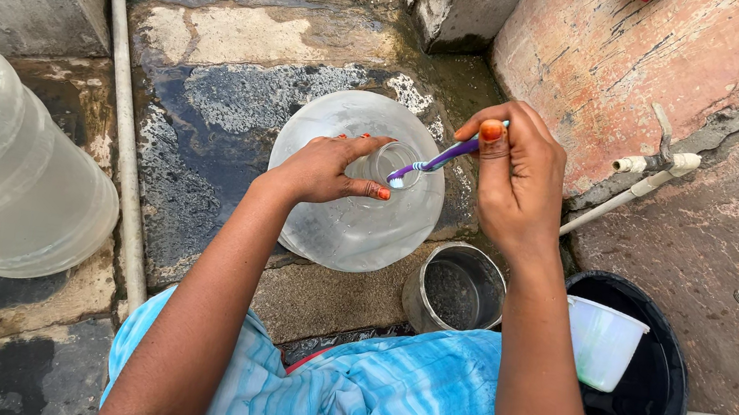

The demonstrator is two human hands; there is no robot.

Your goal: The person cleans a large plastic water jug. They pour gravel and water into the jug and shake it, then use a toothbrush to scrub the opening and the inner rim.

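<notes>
blue cloth (401, 402), right hand (515, 184) hiding toothbrush (433, 161) handle

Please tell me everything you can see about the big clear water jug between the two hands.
The water jug is large, round and clear, apparently plastic. It stands upright on wet stone ground, seen from above, its narrow open neck in the middle. The left hand grips the neck. The right hand holds a purple toothbrush with its bristles at the mouth.
</notes>
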